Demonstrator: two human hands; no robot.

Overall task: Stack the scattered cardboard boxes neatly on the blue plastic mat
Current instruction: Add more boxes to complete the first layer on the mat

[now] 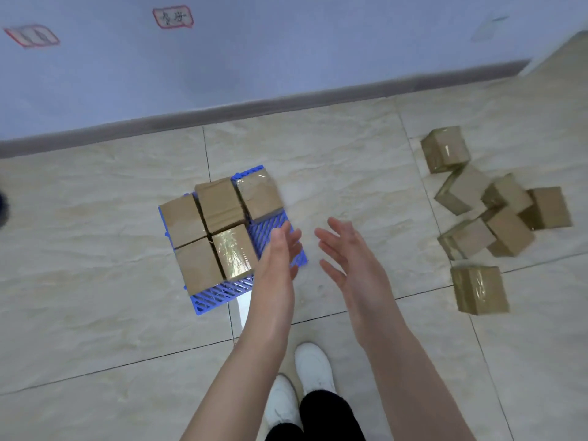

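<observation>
On a pale tiled floor (350, 148), five boxes (219, 205) sit on the blue mat (222, 294) at centre frame, with seven loose boxes (506, 230) heaped at right. The left hand (280, 249) and right hand (346, 249) hover empty, each grip relaxed and open. A careless placement could nudge the packed row askew.

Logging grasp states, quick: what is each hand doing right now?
Left hand: open, holding nothing.
Right hand: open, holding nothing.
</observation>
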